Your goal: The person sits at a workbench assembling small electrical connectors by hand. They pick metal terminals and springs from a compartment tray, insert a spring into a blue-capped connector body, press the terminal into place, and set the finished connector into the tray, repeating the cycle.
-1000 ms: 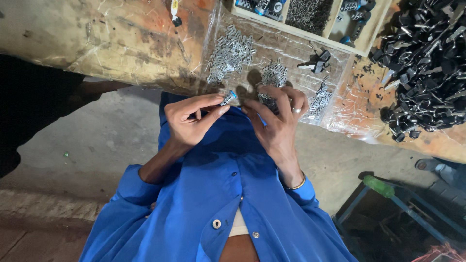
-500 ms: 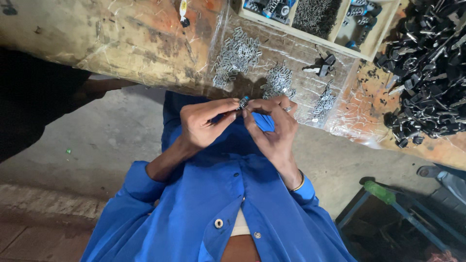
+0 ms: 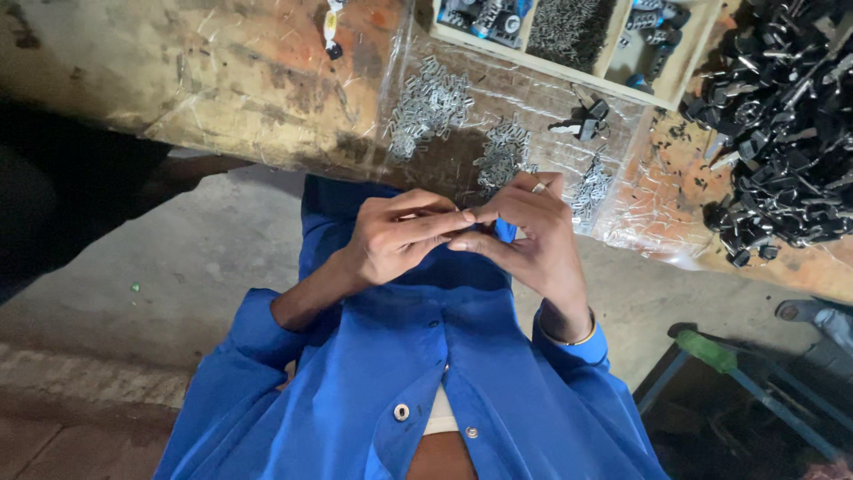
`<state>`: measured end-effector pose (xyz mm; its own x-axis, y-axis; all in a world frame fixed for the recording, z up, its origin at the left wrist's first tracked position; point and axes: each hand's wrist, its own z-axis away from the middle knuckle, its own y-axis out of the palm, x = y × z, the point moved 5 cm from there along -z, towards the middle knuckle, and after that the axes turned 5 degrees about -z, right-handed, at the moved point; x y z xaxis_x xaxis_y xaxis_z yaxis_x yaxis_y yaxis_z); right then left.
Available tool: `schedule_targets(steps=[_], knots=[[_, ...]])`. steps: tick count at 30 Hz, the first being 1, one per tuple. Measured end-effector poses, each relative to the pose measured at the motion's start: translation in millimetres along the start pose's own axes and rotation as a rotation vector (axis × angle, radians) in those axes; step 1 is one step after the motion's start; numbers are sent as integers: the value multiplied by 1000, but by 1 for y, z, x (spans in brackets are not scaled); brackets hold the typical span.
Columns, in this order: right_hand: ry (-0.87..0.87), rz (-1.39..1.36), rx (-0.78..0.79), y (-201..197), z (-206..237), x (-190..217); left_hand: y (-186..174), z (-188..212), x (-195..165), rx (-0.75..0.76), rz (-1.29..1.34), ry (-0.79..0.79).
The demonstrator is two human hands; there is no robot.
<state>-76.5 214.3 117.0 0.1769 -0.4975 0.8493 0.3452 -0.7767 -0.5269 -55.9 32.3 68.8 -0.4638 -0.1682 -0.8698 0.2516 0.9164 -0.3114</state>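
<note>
My left hand (image 3: pixel 391 240) and my right hand (image 3: pixel 533 240) meet over my lap, just below the workbench edge. Their fingertips pinch together on a small metal part, now almost wholly hidden between them. My right hand wears a ring, with a thin bangle (image 3: pixel 577 340) on the wrist. Both sleeves are part of a blue shirt (image 3: pixel 400 364). Just beyond my hands, small piles of silver metal clips (image 3: pixel 431 102) lie on a clear plastic sheet (image 3: pixel 640 222) spread over the bench.
The worn wooden workbench (image 3: pixel 222 80) runs across the top. A wooden tray (image 3: pixel 533 55) with compartments of small parts stands at the back. A big heap of black parts (image 3: pixel 782 133) lies at right. A blue metal frame (image 3: pixel 711 351) stands on the concrete floor (image 3: pixel 178 267).
My hands have drawn closer together and slightly toward me. The small part that showed between my fingertips before is now covered by them.
</note>
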Motion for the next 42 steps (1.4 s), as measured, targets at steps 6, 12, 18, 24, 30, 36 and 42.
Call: schedule_targets(steps=[6,12,18,24,30,36,42], knots=[[147,421,-396,-63,4,-25,5,-13,-5,-76,17,-23],[66,570,-389,-81,2,-41,1,-17,-5,-147,8,-118],[-163,-1258,-524,-61,18,-61,0,-17,-4,-197,-8,-77],[114,-946,-279,-5,27,-65,2,-14,3,-208,80,-98],[103,-463,-262,-16,19,-43,-1,-10,3,-196,1,-81],[-58,-246,-199,-5,4,-7,-3,-13,1,-190,-77,19],[-476,-448,565,-52,-11,28,-6,-7,-9,17,74,144]])
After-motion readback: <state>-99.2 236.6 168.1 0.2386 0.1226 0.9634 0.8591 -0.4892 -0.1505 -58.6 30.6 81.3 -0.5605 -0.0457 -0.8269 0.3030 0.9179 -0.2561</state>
